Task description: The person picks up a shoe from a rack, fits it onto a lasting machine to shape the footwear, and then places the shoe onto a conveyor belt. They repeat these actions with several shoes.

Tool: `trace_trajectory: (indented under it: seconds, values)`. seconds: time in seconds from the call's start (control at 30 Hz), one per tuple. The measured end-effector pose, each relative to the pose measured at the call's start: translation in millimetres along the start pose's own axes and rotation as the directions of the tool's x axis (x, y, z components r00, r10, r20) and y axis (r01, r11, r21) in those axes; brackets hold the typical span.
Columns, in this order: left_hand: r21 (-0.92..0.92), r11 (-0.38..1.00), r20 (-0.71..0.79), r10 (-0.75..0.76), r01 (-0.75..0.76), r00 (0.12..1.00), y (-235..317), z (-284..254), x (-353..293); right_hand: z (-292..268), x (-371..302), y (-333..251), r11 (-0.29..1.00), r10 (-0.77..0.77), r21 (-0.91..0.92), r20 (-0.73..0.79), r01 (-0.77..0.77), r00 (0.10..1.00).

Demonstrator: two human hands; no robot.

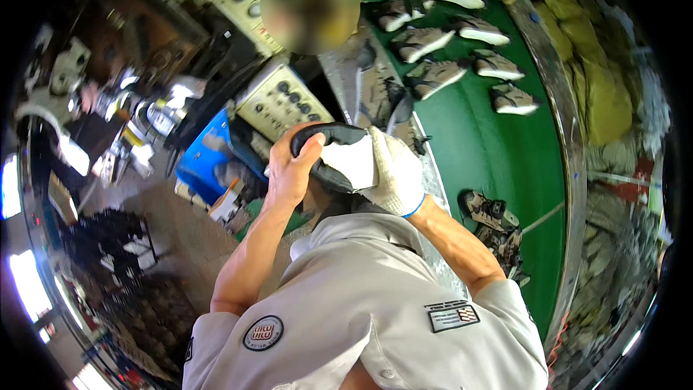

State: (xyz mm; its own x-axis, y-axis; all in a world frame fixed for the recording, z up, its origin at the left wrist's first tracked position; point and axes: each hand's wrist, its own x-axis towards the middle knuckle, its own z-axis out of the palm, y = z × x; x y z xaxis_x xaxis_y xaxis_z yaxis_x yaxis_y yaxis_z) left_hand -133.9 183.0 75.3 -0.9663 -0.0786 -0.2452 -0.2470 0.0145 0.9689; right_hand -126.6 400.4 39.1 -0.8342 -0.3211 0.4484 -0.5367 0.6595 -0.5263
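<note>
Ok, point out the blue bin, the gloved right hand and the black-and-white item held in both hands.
Blue bin [205,156]: head view, on its blue wall.
Gloved right hand [397,173]: head view, on the middle of the hand.
Black-and-white item [351,162]: head view, on its white part.

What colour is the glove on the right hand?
The glove is whitish, its cuff edge blue; see the head view.
</note>
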Motion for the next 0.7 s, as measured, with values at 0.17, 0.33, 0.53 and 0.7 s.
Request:
trace_trajectory:
  seconds: [0.17, 0.33, 0.53, 0.7]
  values:
    - [-0.114, 0.993, 0.122, -0.019, 0.033, 0.992, -35.0, 62.3, 42.7, -14.0, -28.7, 55.8, 0.976, 0.214, -0.072, 0.096, -0.208, 0.972]
    - [-0.085, 0.983, 0.293, -0.132, 0.163, 0.947, -84.2, 153.0, 98.0, -57.0, -48.8, 117.6, 0.857, 0.514, -0.102, 0.202, -0.505, 0.833]
    - [0.032, 0.909, 0.437, -0.387, 0.416, 0.812, -99.0, 197.3, 98.1, -115.5, -111.2, 256.1, 0.563, 0.758, -0.188, 0.505, -0.805, 0.413]
    - [0.230, 0.868, 0.328, -0.495, 0.440, 0.805, -121.8, 126.8, 79.1, -55.7, -102.5, 380.6, 0.385, 0.891, -0.127, 0.310, -0.914, 0.332]
